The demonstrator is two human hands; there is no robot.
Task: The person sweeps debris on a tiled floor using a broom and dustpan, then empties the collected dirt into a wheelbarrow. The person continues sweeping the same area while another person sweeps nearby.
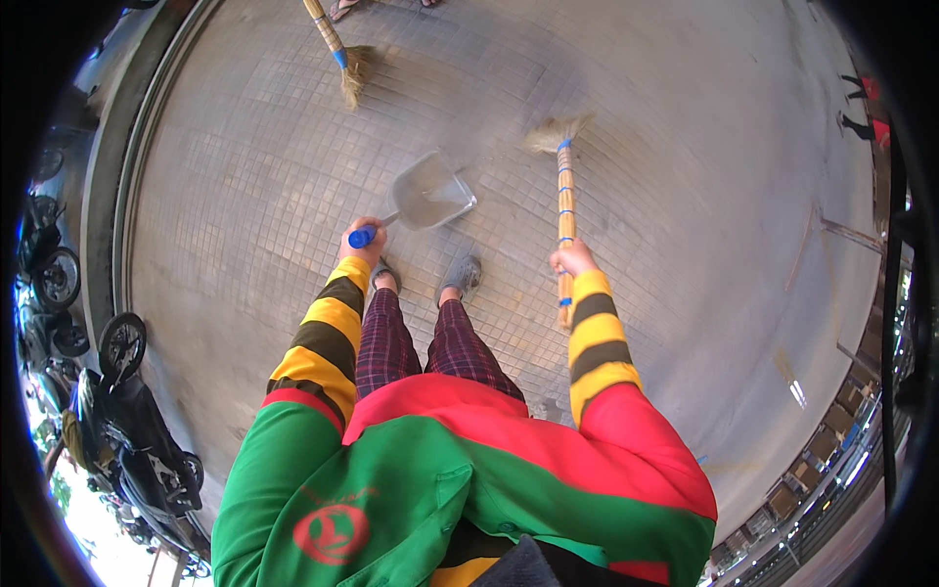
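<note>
Left hand (364,248) gripping dustpan (430,193), right hand (577,258) gripping broom (566,201).
Broom axis runs forward from right hand; bristles (556,133) right of dustpan, farther from left edge of floor (704,245).

Looks like a shop or whse. entrance area, can't tell which. Shows a wide tiled floor (245,245), motorbikes (137,421) parked at far L beyond a curb (102,196) w/ daylight behind, + prob. cardboard boxes (804,475) in a row at far R.
</note>
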